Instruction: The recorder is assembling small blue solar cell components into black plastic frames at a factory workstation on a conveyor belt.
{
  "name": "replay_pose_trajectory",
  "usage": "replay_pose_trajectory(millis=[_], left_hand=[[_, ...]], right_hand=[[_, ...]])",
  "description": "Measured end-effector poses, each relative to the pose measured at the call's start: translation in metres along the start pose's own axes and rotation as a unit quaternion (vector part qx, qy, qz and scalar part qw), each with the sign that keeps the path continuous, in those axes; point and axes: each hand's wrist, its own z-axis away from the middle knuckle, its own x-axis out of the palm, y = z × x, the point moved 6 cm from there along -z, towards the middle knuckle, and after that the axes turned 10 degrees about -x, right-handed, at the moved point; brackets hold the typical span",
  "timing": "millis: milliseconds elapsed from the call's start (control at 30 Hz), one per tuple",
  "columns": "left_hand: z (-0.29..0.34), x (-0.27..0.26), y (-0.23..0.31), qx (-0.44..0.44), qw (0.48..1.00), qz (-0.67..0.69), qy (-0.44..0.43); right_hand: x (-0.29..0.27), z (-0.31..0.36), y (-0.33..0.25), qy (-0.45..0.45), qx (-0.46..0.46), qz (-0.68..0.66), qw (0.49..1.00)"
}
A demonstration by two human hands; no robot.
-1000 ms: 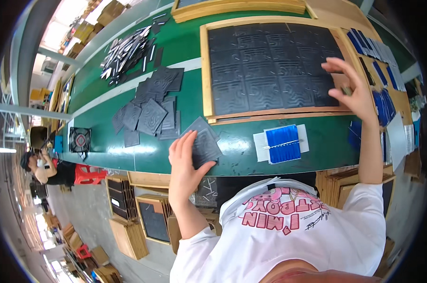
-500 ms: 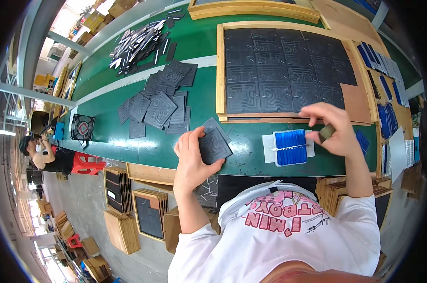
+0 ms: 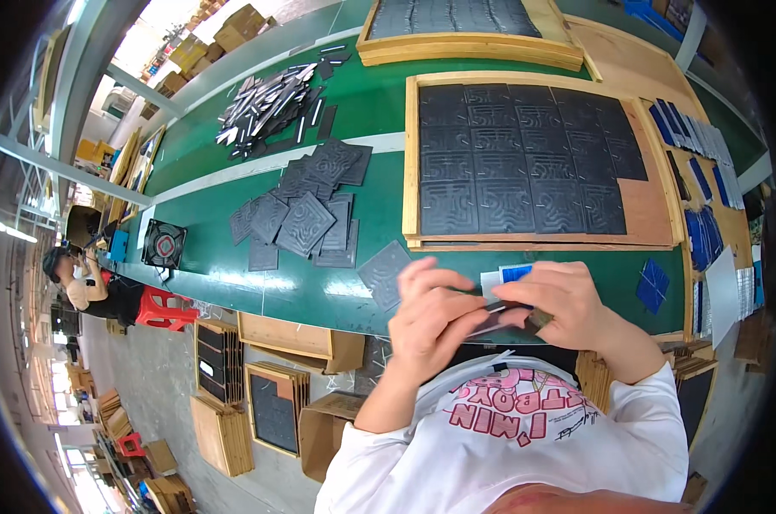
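My left hand (image 3: 435,315) and my right hand (image 3: 561,301) meet in front of my chest at the near edge of the green table (image 3: 234,283). Together they pinch a thin dark flat piece (image 3: 489,319), seen almost edge-on. A dark patterned square tile (image 3: 381,272) lies just left of my left hand, partly behind it. Right behind my fingers, small blue squares (image 3: 516,273) rest on a white sheet. Beyond them a wooden tray (image 3: 653,224) is nearly filled with the same dark tiles (image 3: 516,163).
A loose pile of dark tiles (image 3: 307,214) and a heap of narrow strips (image 3: 268,107) lie to the left. A small fan (image 3: 163,244) stands at the table's edge. Blue squares (image 3: 705,231) line the right side. Another person (image 3: 84,287) sits far left, beside a red stool (image 3: 161,308).
My right hand came back from the tray, passed the blue squares and joined my left hand. The left hand moved right, off the dark tile, and now pinches the thin piece too.
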Motion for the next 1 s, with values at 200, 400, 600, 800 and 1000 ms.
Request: replay_pose_trajectory(millis=[200, 400, 600, 800, 1000], left_hand=[[0.028, 0.063, -0.024, -0.341, 0.761, 0.525, -0.171], [0.027, 0.084, -0.024, -0.430, 0.628, 0.627, -0.167], [0.031, 0.099, -0.015, -0.439, 0.621, 0.604, -0.241], [0.032, 0.095, -0.025, -0.487, 0.644, 0.559, -0.188], [0.021, 0.089, -0.022, -0.483, 0.675, 0.536, -0.156]], right_hand=[[0.012, 0.042, 0.038, 0.127, 0.323, -0.356, 0.868], [-0.019, 0.008, 0.027, 0.047, 0.068, 0.120, 0.989], [-0.020, 0.001, 0.034, 0.014, -0.022, 0.202, 0.979], [-0.004, 0.005, 0.019, -0.038, -0.083, 0.109, 0.990], [0.011, 0.012, -0.001, -0.106, -0.119, 0.093, 0.983]])
